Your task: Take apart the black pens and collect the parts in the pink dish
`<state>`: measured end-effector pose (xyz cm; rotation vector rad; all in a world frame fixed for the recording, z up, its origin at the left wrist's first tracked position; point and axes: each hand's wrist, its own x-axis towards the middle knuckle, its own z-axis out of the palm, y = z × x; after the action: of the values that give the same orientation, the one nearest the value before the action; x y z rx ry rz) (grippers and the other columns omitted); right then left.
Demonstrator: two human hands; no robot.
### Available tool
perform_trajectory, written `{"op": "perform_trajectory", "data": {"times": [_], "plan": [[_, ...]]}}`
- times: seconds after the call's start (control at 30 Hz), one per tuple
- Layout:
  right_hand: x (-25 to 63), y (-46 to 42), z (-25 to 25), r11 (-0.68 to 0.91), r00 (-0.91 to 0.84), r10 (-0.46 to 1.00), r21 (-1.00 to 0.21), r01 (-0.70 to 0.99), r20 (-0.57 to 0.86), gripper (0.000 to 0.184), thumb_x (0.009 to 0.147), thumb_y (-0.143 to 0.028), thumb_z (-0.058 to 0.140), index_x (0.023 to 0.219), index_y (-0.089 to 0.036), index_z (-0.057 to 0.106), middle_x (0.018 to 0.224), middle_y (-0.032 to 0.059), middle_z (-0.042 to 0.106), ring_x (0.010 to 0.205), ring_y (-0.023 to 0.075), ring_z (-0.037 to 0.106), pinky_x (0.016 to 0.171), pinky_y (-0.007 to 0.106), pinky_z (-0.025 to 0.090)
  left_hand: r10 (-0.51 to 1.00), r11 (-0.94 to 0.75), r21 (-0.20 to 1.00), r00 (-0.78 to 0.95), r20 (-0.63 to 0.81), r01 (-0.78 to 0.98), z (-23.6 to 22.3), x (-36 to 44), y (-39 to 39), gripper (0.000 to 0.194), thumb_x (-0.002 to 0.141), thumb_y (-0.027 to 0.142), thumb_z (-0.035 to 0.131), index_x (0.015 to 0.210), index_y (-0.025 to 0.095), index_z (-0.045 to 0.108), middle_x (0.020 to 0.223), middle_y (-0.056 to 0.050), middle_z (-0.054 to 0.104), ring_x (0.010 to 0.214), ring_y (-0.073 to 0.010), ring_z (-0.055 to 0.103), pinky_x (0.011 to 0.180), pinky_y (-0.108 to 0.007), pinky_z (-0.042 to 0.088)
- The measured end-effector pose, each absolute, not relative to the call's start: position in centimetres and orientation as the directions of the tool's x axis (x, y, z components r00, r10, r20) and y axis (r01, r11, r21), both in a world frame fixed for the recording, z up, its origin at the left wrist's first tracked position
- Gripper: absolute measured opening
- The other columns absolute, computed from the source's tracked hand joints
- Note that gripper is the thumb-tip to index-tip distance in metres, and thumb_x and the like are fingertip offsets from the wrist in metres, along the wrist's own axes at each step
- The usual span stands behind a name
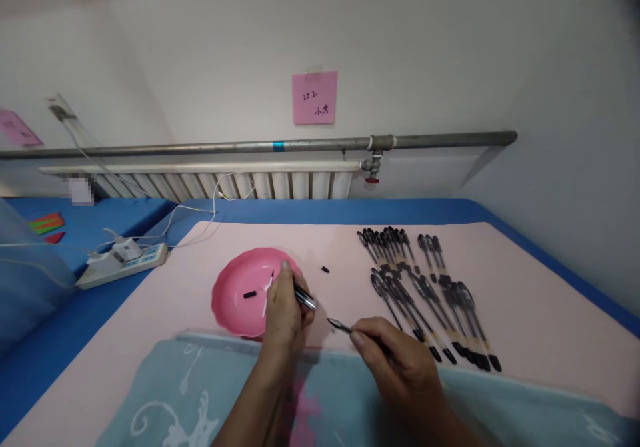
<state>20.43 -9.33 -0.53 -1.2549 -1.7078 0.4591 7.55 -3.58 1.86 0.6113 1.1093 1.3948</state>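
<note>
In front of the pink bowl, my left hand is closed around a dark, partly see-through pen cap, its end pointing to the right. My right hand grips a pen with the bare tip toward that cap. A small gap separates tip and cap. Inside the bowl lie a short black piece and a thin white stick, partly hidden by my left hand. A small black piece rests on the pink sheet beyond my hands.
Several capped pens lie in bundled rows at right on the pink sheet. A light blue cloth covers the near edge. At left sits a power strip with white cables. A radiator and pipe run along the wall.
</note>
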Motion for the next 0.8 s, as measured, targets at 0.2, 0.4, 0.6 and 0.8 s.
{"op": "perform_trajectory", "data": {"times": [0.2,0.4,0.6,0.8], "plan": [[20.3,-9.4,0.0,0.369,0.016,0.889,-0.739,0.563,0.457,0.016,0.084,-0.027,0.047,0.075,-0.022,0.059,0.059,-0.0025,0.06,0.049,0.0106,0.054,0.049,0.019,0.041,0.959,0.135,0.884,-0.166,-0.231,-0.448,2.1,7.5,-3.7,0.049,0.074,0.062,0.048,0.053,0.018,0.04,0.038,0.008,0.033,0.031,-0.0034,0.027,0.032,-0.014,0.02],[20.4,-9.3,0.2,0.368,-0.023,0.896,-0.71,0.6,0.444,0.016,0.085,-0.026,0.046,0.076,-0.022,0.058,0.061,-0.0021,0.06,0.052,0.0109,0.055,0.052,0.02,0.041,0.948,0.086,0.905,-0.245,-0.203,-0.417,2.1,7.8,-4.1,0.047,0.075,0.061,0.047,0.057,0.018,0.041,0.041,0.007,0.036,0.034,-0.0048,0.032,0.032,-0.014,0.024],[20.5,-9.3,0.1,0.345,-0.04,0.913,-0.712,0.611,0.407,0.019,0.086,-0.027,0.044,0.074,-0.022,0.058,0.06,-0.0019,0.06,0.052,0.0113,0.055,0.052,0.02,0.041,0.932,0.101,0.909,-0.282,-0.229,-0.405,1.9,7.8,-3.9,0.047,0.072,0.064,0.049,0.058,0.019,0.041,0.043,0.008,0.035,0.035,-0.0047,0.032,0.033,-0.014,0.027],[20.2,-9.3,-0.2,0.294,-0.029,0.936,-0.733,0.614,0.351,0.02,0.088,-0.031,0.042,0.075,-0.022,0.055,0.057,-0.0031,0.054,0.05,0.0114,0.051,0.049,0.02,0.038,0.954,0.095,0.927,-0.233,-0.189,-0.362,2.1,8.0,-4.7,0.046,0.076,0.062,0.046,0.06,0.019,0.042,0.046,0.007,0.036,0.039,-0.0057,0.035,0.037,-0.014,0.031]]}}
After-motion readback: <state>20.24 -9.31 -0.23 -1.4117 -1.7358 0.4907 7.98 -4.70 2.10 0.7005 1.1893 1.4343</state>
